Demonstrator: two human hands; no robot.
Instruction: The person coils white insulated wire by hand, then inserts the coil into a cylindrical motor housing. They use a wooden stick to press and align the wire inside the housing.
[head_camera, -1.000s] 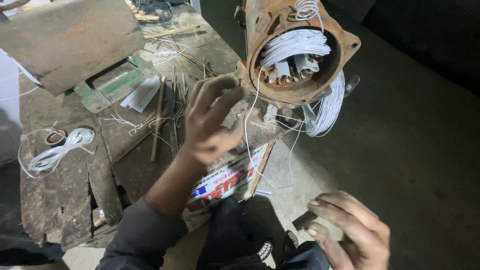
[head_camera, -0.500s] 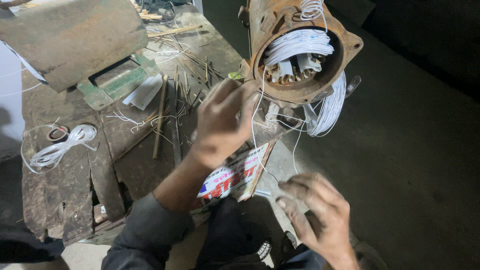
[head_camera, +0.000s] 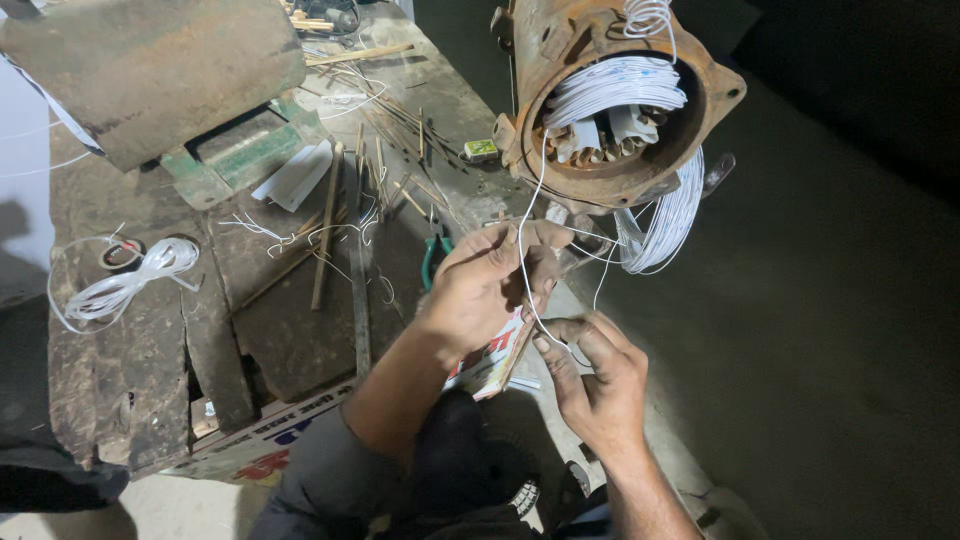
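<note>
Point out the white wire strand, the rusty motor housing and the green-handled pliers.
white wire strand (head_camera: 521, 262), head view, stretch running between the hands
rusty motor housing (head_camera: 715, 85), head view, right rim
green-handled pliers (head_camera: 428, 262), head view, left handle

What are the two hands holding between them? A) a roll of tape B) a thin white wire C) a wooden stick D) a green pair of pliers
B: the left hand and right hand both pinch a thin white wire that runs up to the rusty motor housing.
</note>
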